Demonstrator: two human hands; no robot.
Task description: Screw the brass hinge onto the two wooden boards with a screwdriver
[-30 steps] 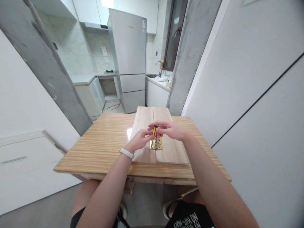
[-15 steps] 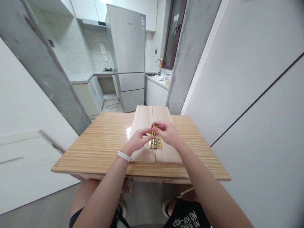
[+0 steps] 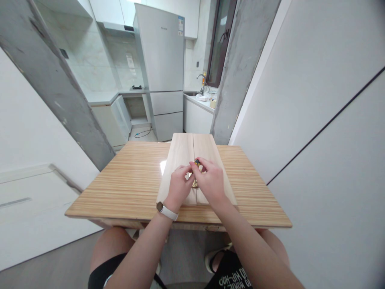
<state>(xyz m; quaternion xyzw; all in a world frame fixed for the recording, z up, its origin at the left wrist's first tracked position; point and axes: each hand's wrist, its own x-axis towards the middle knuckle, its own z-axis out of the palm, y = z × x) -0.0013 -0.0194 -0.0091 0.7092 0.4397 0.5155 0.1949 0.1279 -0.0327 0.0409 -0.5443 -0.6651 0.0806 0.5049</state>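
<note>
Two pale wooden boards (image 3: pixel 180 150) lie side by side on the striped wooden table (image 3: pixel 129 180), with a brass hinge (image 3: pixel 195 184) across their seam, mostly hidden by my hands. My right hand (image 3: pixel 210 182) grips a small yellow and black screwdriver (image 3: pixel 197 162), held upright over the hinge. Only the top of its handle shows between my fingers. My left hand (image 3: pixel 179 186), with a white watch on the wrist, rests on the left board and pinches at the tool's lower part right beside my right hand.
The table stands against a white wall panel (image 3: pixel 315 120) on the right. A grey concrete pillar (image 3: pixel 237 68) rises behind it. Beyond is a kitchen with a fridge (image 3: pixel 162 68) and a sink counter (image 3: pixel 200 102). My knees are under the table's near edge.
Both hands have dropped lower onto the boards and closed together over the hinge, hiding most of it. The screwdriver went down with them.
</note>
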